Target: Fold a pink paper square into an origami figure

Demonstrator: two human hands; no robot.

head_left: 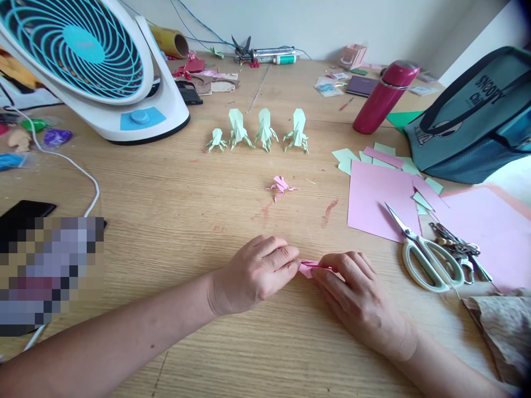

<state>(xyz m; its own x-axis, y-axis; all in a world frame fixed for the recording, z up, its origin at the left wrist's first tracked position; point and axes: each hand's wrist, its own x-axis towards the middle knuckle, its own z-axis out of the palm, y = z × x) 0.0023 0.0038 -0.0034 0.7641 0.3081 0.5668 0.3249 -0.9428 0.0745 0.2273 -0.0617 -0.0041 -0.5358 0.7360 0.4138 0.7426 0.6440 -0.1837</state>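
Observation:
Between my hands, low over the wooden table, is a small piece of folded pink paper (307, 268). My left hand (261, 272) pinches its left end, and the fingertips there are partly hidden. The right end is gripped by my right hand (354, 296), thumb and fingers pressed together on it. A finished-looking pink origami figure (281, 187) with thin legs lies beyond my hands. Farther back stand several pale green origami figures (264, 130) in a row, the leftmost one smaller.
White-handled scissors (429, 260) rest on pink paper sheets (379, 193) at right, beside a bunch of keys (462, 251). Behind them are a magenta flask (384, 99) and a teal bag (473, 121). A white fan (141, 119) stands at back left, its cable running forward.

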